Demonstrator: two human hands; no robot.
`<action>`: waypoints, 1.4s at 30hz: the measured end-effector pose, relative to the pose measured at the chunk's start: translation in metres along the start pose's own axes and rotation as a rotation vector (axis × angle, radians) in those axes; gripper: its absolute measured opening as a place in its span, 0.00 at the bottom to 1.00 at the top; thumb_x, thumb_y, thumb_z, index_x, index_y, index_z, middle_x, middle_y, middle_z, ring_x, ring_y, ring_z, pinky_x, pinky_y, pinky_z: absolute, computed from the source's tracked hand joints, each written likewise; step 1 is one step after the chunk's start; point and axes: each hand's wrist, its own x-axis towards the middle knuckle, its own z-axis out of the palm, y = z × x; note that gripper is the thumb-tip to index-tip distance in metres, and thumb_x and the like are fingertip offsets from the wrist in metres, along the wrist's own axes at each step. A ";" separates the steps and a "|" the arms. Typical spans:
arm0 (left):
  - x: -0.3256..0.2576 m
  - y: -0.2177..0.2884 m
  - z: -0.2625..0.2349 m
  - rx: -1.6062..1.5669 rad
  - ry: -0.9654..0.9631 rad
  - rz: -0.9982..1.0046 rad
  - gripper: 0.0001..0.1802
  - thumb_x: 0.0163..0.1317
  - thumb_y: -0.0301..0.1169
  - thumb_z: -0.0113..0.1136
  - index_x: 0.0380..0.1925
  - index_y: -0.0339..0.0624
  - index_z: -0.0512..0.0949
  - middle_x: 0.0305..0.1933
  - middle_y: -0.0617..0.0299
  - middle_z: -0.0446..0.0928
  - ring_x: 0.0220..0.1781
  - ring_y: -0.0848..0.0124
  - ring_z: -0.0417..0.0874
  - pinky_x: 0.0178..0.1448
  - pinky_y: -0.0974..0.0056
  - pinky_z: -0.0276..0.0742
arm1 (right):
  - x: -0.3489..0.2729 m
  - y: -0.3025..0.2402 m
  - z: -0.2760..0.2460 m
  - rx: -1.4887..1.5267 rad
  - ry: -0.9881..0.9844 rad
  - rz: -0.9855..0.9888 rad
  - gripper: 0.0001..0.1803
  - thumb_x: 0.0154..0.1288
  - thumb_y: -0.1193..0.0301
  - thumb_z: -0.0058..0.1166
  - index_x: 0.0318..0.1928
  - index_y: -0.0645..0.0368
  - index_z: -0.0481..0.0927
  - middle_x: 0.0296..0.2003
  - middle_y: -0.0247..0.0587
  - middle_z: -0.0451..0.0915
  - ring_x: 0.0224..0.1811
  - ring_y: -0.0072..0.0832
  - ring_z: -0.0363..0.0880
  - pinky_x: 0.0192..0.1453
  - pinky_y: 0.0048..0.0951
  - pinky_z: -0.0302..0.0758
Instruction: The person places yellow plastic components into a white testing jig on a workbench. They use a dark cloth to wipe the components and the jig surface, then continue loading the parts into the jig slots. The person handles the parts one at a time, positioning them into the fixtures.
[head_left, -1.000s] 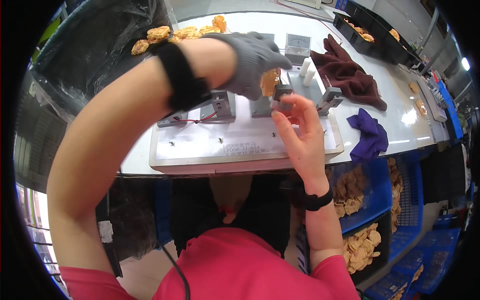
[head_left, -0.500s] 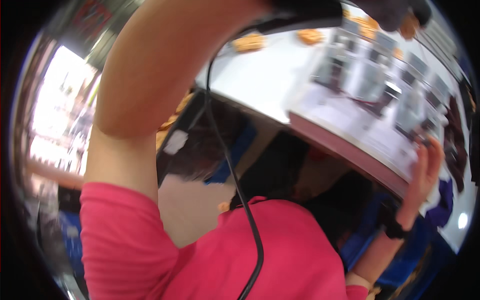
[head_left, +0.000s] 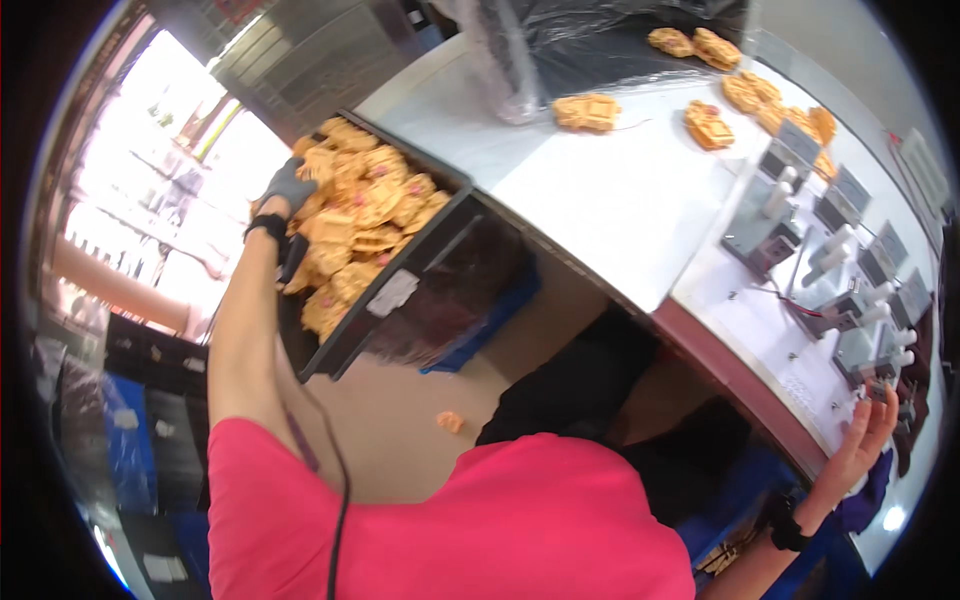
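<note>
My left hand, in a grey glove, reaches over a black crate at the left. It touches the heap of orange-yellow, ridged, waffle-like pieces inside; its fingers are too small and blurred to show whether they grip one. Far to the right, my bare right hand has its fingers stretched out. A small dark grey part shows at its fingertips, beside the nearest of several grey metal fixtures with white cylinders; I cannot tell whether it belongs to the fixture.
The white table carries loose orange-yellow pieces near black plastic sheeting. The fixtures stand on a white board with a reddish-brown edge. A purple cloth hangs near my right wrist. One piece lies on the floor.
My left arm has swung from high across the view down to the left, so its gloved hand now shows at the crate. The view has shifted; my right hand stays near the fixtures.
</note>
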 end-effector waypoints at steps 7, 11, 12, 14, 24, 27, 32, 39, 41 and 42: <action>-0.044 0.293 -0.036 -0.331 -0.189 0.685 0.30 0.64 0.45 0.61 0.62 0.41 0.74 0.63 0.45 0.74 0.65 0.51 0.76 0.70 0.54 0.70 | -0.005 -0.014 0.003 -0.049 0.052 -0.065 0.25 0.76 0.72 0.49 0.71 0.56 0.65 0.57 0.37 0.77 0.54 0.20 0.73 0.53 0.20 0.67; -0.041 0.410 0.009 -0.164 -0.172 0.863 0.37 0.59 0.47 0.65 0.67 0.47 0.69 0.68 0.46 0.70 0.70 0.49 0.69 0.74 0.53 0.65 | -0.005 -0.017 0.006 0.007 0.004 -0.034 0.27 0.75 0.76 0.49 0.72 0.57 0.64 0.57 0.39 0.76 0.53 0.20 0.73 0.54 0.20 0.67; -0.041 0.435 0.017 -0.067 -0.147 0.865 0.40 0.57 0.47 0.66 0.70 0.49 0.67 0.70 0.47 0.68 0.71 0.48 0.68 0.74 0.53 0.64 | -0.006 -0.019 0.007 0.020 -0.005 -0.041 0.27 0.75 0.76 0.49 0.72 0.57 0.64 0.57 0.38 0.76 0.52 0.20 0.72 0.54 0.20 0.67; -0.036 0.463 0.044 0.006 -0.150 0.785 0.43 0.55 0.43 0.67 0.72 0.53 0.63 0.73 0.48 0.64 0.73 0.47 0.65 0.76 0.53 0.63 | -0.006 -0.021 0.010 0.051 -0.025 -0.059 0.27 0.75 0.77 0.49 0.72 0.57 0.63 0.57 0.38 0.75 0.52 0.19 0.72 0.55 0.21 0.67; -0.012 0.440 0.064 -0.753 -0.532 0.473 0.36 0.58 0.42 0.59 0.68 0.47 0.67 0.59 0.51 0.78 0.61 0.60 0.80 0.65 0.58 0.74 | -0.013 -0.035 0.018 -0.026 0.199 -0.188 0.25 0.71 0.80 0.48 0.68 0.63 0.67 0.57 0.40 0.72 0.56 0.26 0.70 0.64 0.29 0.67; -0.061 0.432 0.017 -1.122 -0.770 0.217 0.31 0.57 0.41 0.57 0.63 0.50 0.71 0.58 0.61 0.76 0.54 0.68 0.80 0.54 0.59 0.79 | -0.025 -0.046 0.020 -0.070 0.233 -0.177 0.23 0.70 0.81 0.48 0.65 0.64 0.69 0.59 0.42 0.72 0.58 0.29 0.71 0.66 0.31 0.66; -0.074 0.426 -0.003 -1.549 -1.293 0.239 0.25 0.65 0.48 0.55 0.56 0.44 0.75 0.44 0.61 0.82 0.41 0.71 0.83 0.31 0.69 0.77 | -0.040 -0.094 0.072 0.205 -0.114 -0.125 0.23 0.67 0.81 0.53 0.62 0.63 0.71 0.57 0.42 0.73 0.55 0.28 0.73 0.60 0.29 0.70; -0.132 0.458 -0.028 -1.752 -1.455 0.073 0.27 0.74 0.56 0.49 0.49 0.42 0.77 0.34 0.61 0.82 0.29 0.73 0.80 0.22 0.74 0.69 | -0.025 -0.126 0.129 0.269 -0.336 -0.097 0.28 0.67 0.73 0.61 0.66 0.61 0.70 0.57 0.47 0.76 0.56 0.31 0.78 0.56 0.30 0.74; -0.137 0.459 -0.029 -1.783 -1.536 0.074 0.26 0.74 0.55 0.49 0.50 0.41 0.76 0.34 0.61 0.81 0.27 0.75 0.78 0.21 0.74 0.69 | -0.021 -0.125 0.144 0.320 -0.346 -0.066 0.29 0.68 0.72 0.61 0.67 0.60 0.69 0.56 0.48 0.76 0.57 0.32 0.78 0.57 0.31 0.75; -0.140 0.459 -0.029 -1.799 -1.577 0.075 0.26 0.74 0.55 0.49 0.50 0.41 0.76 0.33 0.61 0.81 0.25 0.76 0.77 0.21 0.75 0.68 | -0.020 -0.123 0.150 0.329 -0.341 -0.060 0.29 0.68 0.71 0.61 0.67 0.60 0.69 0.56 0.48 0.76 0.57 0.32 0.77 0.57 0.31 0.75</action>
